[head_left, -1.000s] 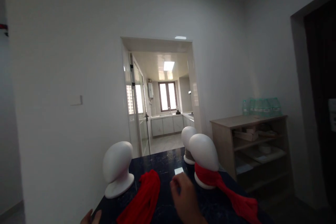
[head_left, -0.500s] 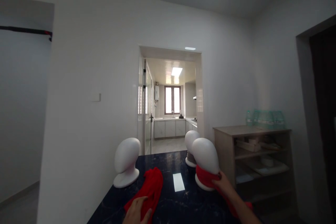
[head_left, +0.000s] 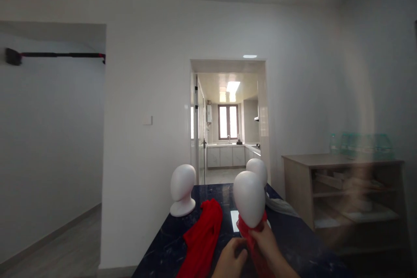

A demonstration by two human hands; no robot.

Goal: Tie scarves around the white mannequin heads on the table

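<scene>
both hands are meeting low in the centre of the frame. the right hand [head_left: 266, 243] is closing its fingers around the red scarf [head_left: 248, 231], gripping the fabric just under the near mannequin head [head_left: 249, 197], where the scarf is bunching around the neck. the left hand [head_left: 230, 259] is curling in beside it at the bottom edge, knuckles up and fingertips touching the same red cloth; whether it is actually pinching the fabric i cannot tell. the two hands are sitting just beside each other.

the near head is standing upright on the dark marble table [head_left: 293, 243], slightly right of centre. left of the hands, a second red scarf [head_left: 203, 234] is lying loose along the tabletop, running toward the bottom edge. further back on the left, the left mannequin head [head_left: 182, 184] is standing bare, and the far mannequin head [head_left: 258, 169] is peeking out behind the near one. a pale cloth [head_left: 280, 206] is lying on the table to the right. at the right of the frame a wooden shelf unit [head_left: 342, 163] is showing, blurred.
</scene>
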